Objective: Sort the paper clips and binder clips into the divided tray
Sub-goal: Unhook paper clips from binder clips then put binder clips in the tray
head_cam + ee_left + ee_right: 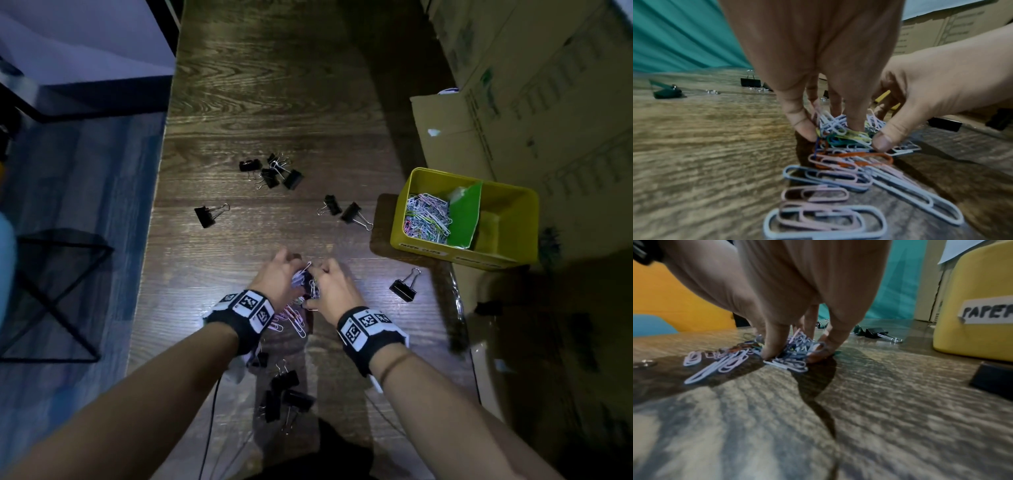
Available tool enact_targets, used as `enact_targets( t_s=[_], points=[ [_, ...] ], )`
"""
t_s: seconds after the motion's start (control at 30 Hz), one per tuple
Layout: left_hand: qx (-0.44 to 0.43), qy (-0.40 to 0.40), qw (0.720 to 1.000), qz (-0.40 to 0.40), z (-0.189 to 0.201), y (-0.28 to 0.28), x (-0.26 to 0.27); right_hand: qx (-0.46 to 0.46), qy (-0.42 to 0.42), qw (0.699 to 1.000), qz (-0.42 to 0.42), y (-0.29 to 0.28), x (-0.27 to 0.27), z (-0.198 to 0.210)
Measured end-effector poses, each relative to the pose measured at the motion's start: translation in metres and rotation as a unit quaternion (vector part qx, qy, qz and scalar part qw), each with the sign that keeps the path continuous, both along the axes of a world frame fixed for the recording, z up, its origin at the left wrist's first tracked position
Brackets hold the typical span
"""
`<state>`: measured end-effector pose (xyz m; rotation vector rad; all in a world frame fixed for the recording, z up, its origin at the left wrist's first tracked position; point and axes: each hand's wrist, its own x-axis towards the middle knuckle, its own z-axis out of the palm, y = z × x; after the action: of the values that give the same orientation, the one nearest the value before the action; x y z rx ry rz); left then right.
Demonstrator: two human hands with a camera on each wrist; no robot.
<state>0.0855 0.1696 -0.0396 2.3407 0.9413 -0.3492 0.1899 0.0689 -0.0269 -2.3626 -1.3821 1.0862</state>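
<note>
The wooden worktop (274, 102) carried a yellow tray (507, 219) at three o'clock, paper clips filling its left compartment. Black binder clips (274, 171) lay scattered from twelve to six. At centre, the left hand (274, 277) and right hand (334, 291) together pinched a heap of paper clips (840, 134).

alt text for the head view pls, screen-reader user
Both hands, left hand and right hand, pinch a heap of paper clips on a wooden table. Black binder clips lie scattered; a yellow divided tray already holds paper clips in its left compartment.
</note>
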Motion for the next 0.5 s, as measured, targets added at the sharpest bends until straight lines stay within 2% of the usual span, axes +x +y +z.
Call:
enact_targets(
  t_s=[0.13, 0.23, 0.4, 0.5],
  points=[
    [-0.019, -0.037, 0.998, 0.044, 0.000, -0.001, -0.004, -0.006, 0.033, 0.999, -0.025, -0.004, 0.005, 0.002],
    [-0.070, -0.048, 0.989, 0.124, 0.003, 0.005, -0.008, 0.000, 0.069, 0.995, -0.071, -0.008, 0.011, 0.003],
    [-0.218, -0.110, 0.932, 0.267, 0.007, 0.010, -0.012, 0.039, 0.118, 0.975, -0.185, -0.013, 0.019, 0.005],
    [-0.251, -0.122, 0.909, 0.310, 0.006, 0.018, -0.015, 0.070, 0.148, 0.957, -0.241, -0.014, 0.024, 0.008]
  ],
)
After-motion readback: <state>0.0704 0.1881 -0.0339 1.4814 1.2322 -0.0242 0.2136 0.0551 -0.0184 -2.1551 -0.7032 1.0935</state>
